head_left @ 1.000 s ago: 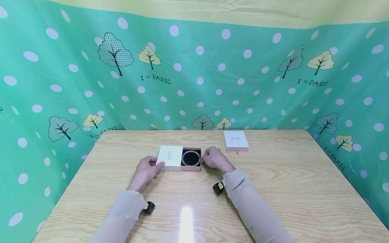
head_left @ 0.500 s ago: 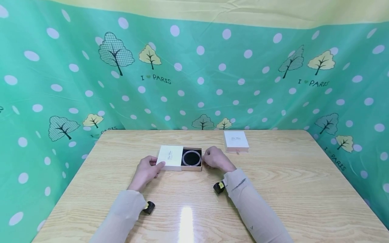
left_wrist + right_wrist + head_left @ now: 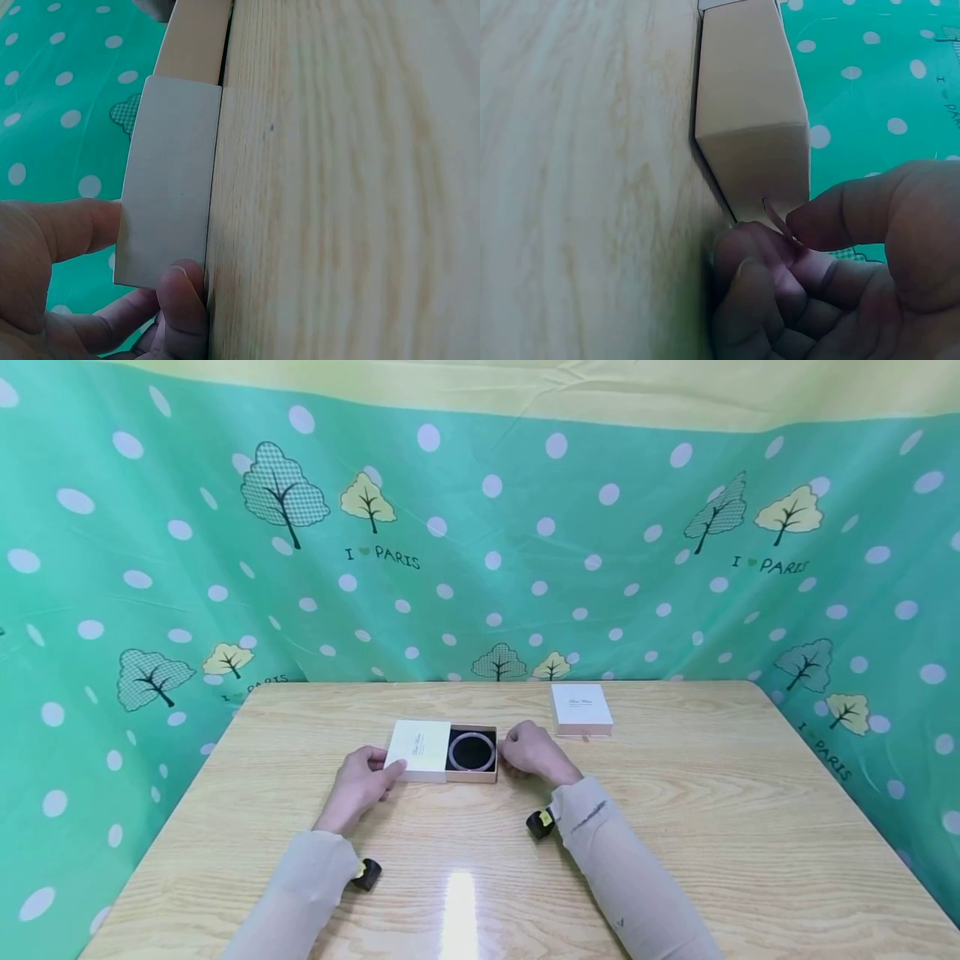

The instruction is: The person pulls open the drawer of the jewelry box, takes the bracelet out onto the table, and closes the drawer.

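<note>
A white drawer box lies flat on the table, its lettered white sleeve to the left and its tan drawer pulled partly out to the right. Inside the drawer a pale bangle rests on a black lining. My left hand grips the left end of the sleeve, thumb on one face and fingers round the end. At the drawer's right end, my right hand pinches a small ribbon tab between thumb and curled fingers, as the right wrist view shows. The sleeve hides the drawer's left part.
A second white lettered box, closed, stands toward the back of the wooden table, right of my right hand. Behind the table hangs a green dotted curtain printed with trees. Black wrist cameras sit below both hands.
</note>
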`<state>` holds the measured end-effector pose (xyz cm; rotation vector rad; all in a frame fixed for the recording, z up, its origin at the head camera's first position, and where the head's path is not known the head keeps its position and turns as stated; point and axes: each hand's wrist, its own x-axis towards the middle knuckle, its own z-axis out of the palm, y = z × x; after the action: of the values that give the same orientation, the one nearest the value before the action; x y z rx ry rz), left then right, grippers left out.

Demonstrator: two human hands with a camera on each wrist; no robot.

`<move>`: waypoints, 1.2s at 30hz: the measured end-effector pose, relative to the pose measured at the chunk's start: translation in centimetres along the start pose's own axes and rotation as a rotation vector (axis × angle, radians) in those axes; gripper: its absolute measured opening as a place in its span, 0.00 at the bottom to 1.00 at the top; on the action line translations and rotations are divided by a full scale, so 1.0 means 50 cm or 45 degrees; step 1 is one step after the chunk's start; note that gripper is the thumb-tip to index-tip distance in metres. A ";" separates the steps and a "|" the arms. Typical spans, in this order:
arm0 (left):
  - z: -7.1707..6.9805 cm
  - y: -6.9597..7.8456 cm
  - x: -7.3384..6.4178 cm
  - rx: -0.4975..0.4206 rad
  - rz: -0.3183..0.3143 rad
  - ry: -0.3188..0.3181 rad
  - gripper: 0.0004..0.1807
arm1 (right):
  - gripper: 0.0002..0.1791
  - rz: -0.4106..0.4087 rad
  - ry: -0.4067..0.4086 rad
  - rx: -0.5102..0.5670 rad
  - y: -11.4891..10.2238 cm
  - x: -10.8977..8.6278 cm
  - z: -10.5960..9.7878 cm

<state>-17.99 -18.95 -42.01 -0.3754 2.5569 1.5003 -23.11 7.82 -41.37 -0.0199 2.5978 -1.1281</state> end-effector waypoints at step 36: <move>0.000 -0.004 0.003 -0.001 0.008 0.001 0.24 | 0.04 -0.456 0.347 0.086 -0.019 0.003 0.014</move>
<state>-18.09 -19.05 -42.20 -0.3678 2.5605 1.5038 -23.16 6.66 -41.16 -0.3535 2.8708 -1.4271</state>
